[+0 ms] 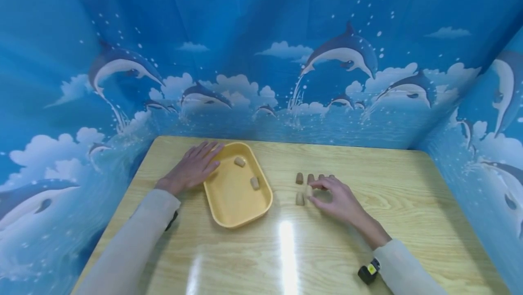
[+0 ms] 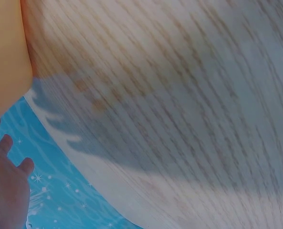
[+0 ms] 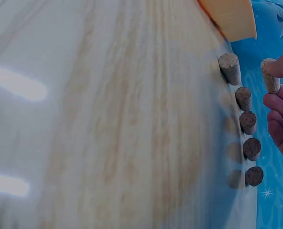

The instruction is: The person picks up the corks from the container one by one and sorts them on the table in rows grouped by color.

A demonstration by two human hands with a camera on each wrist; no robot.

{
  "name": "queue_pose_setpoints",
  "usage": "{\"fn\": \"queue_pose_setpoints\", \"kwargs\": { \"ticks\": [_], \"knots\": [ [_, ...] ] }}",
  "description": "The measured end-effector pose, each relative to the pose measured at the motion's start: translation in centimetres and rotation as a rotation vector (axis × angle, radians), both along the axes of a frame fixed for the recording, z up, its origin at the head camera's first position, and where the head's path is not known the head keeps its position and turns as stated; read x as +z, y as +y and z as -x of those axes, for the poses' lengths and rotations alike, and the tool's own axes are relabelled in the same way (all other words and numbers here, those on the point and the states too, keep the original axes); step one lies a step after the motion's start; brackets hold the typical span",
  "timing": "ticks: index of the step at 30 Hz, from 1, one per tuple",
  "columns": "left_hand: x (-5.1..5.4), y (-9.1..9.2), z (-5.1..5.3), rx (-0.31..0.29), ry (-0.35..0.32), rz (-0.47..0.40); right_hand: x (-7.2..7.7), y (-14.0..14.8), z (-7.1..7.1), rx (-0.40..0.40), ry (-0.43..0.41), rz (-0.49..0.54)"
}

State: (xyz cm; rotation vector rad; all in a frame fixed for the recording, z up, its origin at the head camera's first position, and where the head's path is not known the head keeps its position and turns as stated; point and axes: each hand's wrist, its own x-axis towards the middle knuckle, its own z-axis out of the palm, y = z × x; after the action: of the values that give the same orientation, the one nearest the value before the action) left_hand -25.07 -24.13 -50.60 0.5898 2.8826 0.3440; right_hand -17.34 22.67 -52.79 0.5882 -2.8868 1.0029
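Easy does it with the pinched cork [image 3: 271, 84]

Holding it between thumb and fingertips of the right hand [image 1: 336, 199], the grasp nearly closed and the lower fingers bent loosely underneath. Poised just to the right of a standing pale cork [image 1: 300, 199] and on the near side of a row of four dark corks [image 3: 247, 122], all upright on the wooden table [image 1: 388, 186]. Cannot tell from these views whether touching the table or slightly above it.

Best to pinch lightly near the upper end, leaving the lower end free to sit flat. If setting it down here, go straight down rather than sliding in sideways; with neighbours so near, probably all too easy to topple one with a stray knuckle. Check for no lean before letting go, then open the fingers evenly and lift away toward the bare wood.

Resting the left hand [image 1: 191, 170] over the far-left rim of the yellow tray [image 1: 230, 200], fingers straight and well open, gripping nothing as far as visible. Enough, apparently, to steady it, with no need to press hard. Inside, two loose corks [image 1: 239, 162] lying apart from each other, one toward the far end, one near the right wall
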Motion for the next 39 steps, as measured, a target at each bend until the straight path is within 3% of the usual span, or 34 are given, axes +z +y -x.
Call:
{"fn": "queue_pose_setpoints", "kwargs": {
  "ticks": [22, 39],
  "knots": [
    [-0.2, -0.1, 0.0, -0.008, 0.016, -0.026, -2.4, 1.4, -0.6, -0.001, -0.036, -0.025],
    [-0.2, -0.1, 0.0, 0.007, 0.003, -0.021, -2.8, 1.4, -0.3, 0.009, -0.046, -0.025]
  ]
}}
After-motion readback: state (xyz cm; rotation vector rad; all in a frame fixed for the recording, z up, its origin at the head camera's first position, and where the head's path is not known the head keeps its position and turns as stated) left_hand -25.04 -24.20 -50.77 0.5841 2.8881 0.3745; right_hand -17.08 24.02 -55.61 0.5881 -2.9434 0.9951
